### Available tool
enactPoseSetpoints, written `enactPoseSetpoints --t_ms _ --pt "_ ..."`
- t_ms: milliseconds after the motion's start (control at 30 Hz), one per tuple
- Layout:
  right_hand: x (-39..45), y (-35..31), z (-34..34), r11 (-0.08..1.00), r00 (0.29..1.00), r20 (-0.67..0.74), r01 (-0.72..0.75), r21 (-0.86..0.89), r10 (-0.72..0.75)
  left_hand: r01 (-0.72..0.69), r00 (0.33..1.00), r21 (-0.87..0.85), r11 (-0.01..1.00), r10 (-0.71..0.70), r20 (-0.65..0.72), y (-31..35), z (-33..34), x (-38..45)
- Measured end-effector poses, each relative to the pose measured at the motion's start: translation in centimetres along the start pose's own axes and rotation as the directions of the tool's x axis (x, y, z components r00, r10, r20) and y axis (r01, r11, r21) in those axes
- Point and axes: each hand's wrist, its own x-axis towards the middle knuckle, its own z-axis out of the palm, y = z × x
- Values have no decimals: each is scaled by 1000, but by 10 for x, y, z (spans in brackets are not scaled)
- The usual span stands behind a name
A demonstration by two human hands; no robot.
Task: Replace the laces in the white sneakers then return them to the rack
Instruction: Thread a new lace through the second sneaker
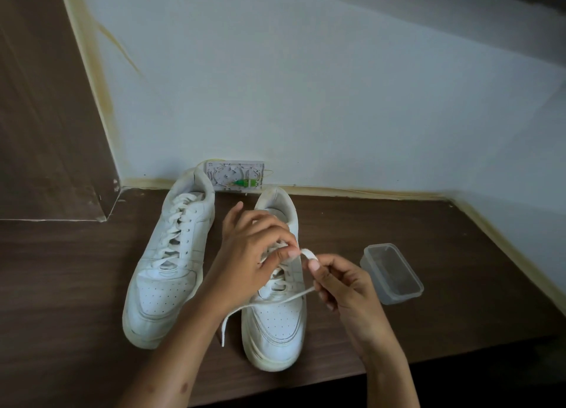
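Two white sneakers stand side by side on a dark wooden surface, toes towards me. The left sneaker (165,272) is fully laced. Over the right sneaker (275,322) my left hand (254,254) pinches a white lace (306,253) near the upper eyelets. My right hand (340,282) pinches the same lace just to the right, where it forms a small loop. A loose end of the lace (232,315) trails across the toe and hangs down on the shoe's left side. My left hand hides the right sneaker's tongue.
A clear plastic container (392,274) sits open to the right of the shoes. A small white box with a green part (235,177) leans against the pale wall behind the sneakers. A dark wooden panel (46,116) rises at the left. The surface's front edge runs below the shoes.
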Motion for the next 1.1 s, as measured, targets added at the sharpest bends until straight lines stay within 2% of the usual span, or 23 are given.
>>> enactPoseSetpoints --t_ms 133,233,300,400,500,533,600,667,767,833,900,1000,1100 --pt "1 1 2 1000 999 18 28 3 -28 8 1000 -13 1000 -8 19 0 -6 -2" --pt "2 1 4 999 997 50 53 10 -53 -53 997 -10 999 54 52 5 -2 -2" --pt "2 2 4 999 998 51 34 0 -34 -79 997 18 997 79 0 2 -3 -1" --pt "2 4 -2 1000 1000 25 9 -7 -9 66 978 71 995 -50 -203 -13 -19 3" --pt "3 6 -11 1000 1000 -13 13 -12 -13 306 852 38 951 -256 -456 -30 -39 0" --pt "3 7 -12 1000 1000 -25 11 -7 -11 379 814 33 925 -316 -487 -33 -43 -2" --pt "5 7 -10 1000 999 -32 14 3 -14 425 811 77 902 -341 -476 -34 -43 -4" --pt "7 7 -5 1000 999 -25 28 3 -28 358 866 116 927 -282 -414 -28 -38 -2" --pt "10 9 3 998 998 -8 58 6 -58 135 969 119 984 -106 -225 -14 -27 4" --pt "12 10 7 996 996 8 94 5 -94 -12 996 97 995 20 -87 -5 -14 1" --pt "14 9 9 992 991 24 129 12 -129 -93 995 79 993 95 -16 0 -3 -3" --pt "15 11 7 991 991 19 130 11 -131 -111 993 90 990 115 -36 -2 0 -4" --pt "14 13 2 993 994 7 114 -21 -113 -21 990 117 993 37 -136 -7 -9 -1"
